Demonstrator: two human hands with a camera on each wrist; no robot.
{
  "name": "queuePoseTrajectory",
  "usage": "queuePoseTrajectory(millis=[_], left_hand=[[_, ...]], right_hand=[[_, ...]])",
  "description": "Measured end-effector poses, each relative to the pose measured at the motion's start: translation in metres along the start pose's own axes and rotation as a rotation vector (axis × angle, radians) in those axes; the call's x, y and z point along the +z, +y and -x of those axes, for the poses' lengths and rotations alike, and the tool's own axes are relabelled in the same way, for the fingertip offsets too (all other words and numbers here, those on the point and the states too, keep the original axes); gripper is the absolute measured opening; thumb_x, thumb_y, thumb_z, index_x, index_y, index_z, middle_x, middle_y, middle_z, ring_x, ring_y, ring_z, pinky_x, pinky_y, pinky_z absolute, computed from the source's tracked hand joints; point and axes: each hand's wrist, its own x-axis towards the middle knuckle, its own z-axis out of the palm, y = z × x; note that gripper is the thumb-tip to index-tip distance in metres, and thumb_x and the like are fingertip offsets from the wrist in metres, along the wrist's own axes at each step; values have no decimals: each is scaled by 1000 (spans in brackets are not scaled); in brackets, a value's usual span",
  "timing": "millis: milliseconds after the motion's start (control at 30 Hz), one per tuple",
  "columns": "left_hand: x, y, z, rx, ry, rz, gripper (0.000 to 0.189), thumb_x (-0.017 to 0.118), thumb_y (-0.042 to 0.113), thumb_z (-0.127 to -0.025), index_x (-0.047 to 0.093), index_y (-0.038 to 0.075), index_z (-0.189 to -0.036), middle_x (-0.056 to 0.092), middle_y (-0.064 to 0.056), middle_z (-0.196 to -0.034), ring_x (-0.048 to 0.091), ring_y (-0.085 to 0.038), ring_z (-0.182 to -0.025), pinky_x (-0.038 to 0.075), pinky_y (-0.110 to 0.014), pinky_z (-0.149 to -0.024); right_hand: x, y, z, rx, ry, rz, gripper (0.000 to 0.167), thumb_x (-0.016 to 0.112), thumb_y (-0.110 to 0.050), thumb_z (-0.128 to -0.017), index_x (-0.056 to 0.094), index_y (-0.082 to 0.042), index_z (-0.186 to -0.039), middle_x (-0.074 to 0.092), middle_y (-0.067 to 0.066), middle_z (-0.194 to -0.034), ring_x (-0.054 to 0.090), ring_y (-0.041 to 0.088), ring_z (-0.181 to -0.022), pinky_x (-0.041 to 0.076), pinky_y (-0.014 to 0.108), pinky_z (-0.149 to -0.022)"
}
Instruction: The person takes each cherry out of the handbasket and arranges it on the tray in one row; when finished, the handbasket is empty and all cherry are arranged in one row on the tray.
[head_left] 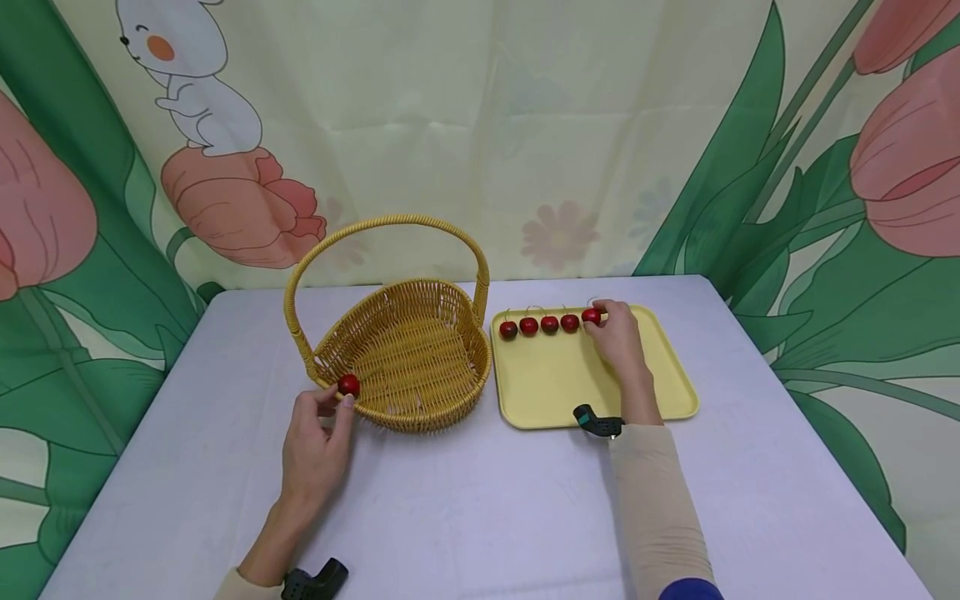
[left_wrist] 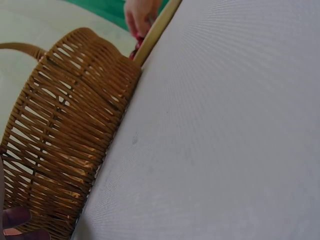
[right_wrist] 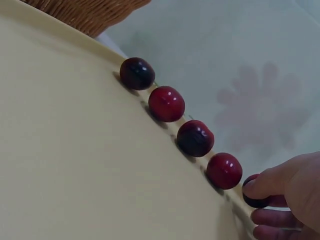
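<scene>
My left hand (head_left: pixel 317 442) pinches a red cherry (head_left: pixel 348 384) between thumb and fingers, right at the near left rim of a wicker basket (head_left: pixel 412 350) with a tall arched handle. At the far edge of a yellow tray (head_left: pixel 555 392), my right hand (head_left: pixel 618 337) pinches another cherry (right_wrist: pixel 256 192) by its sides. That one ends a row of several dark red cherries (right_wrist: pixel 195 138) with thin stems, lying along the tray's far rim. In the left wrist view only some fingertips (left_wrist: pixel 17 216) of the left hand show, against the woven basket wall.
The basket stands just left of the tray on a white tablecloth (head_left: pixel 480 517). Behind the table hangs a curtain (head_left: pixel 420 125) printed with tulips and a white cartoon animal. Dark camera mounts (head_left: pixel 597 421) are worn on both wrists.
</scene>
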Motion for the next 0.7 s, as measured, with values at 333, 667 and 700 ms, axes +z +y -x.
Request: queuePoseTrajectory(millis=[333, 667, 700], left_hand=[[1, 0, 1, -14, -5, -2, 33, 59, 23, -100, 55, 0, -122, 61, -10, -107, 59, -17, -92, 43, -12, -68], [1, 0, 0, -4, 0, -6, 32, 59, 23, -100, 55, 0, -122, 61, -10, -106, 59, -17, -92, 41, -12, -68], [1, 0, 0, -3, 1, -6, 32, 59, 23, -100, 55, 0, -122, 61, -10, -106, 59, -17, -92, 41, -12, -68]], right_hand=[[4, 3, 0, 26, -8, 40, 46, 61, -15, -98, 52, 6, -139, 52, 30, -135, 56, 41, -117, 50, 50, -97], [-6, -4, 5, 22, 11, 13, 52, 60, -19, -99, 46, 3, -145, 44, 27, -139, 53, 36, -106, 48, 47, -89], [-8, -5, 5, 25, 17, 5, 52, 60, -19, -99, 46, 2, -145, 44, 26, -139, 53, 35, -105, 48, 45, -88]])
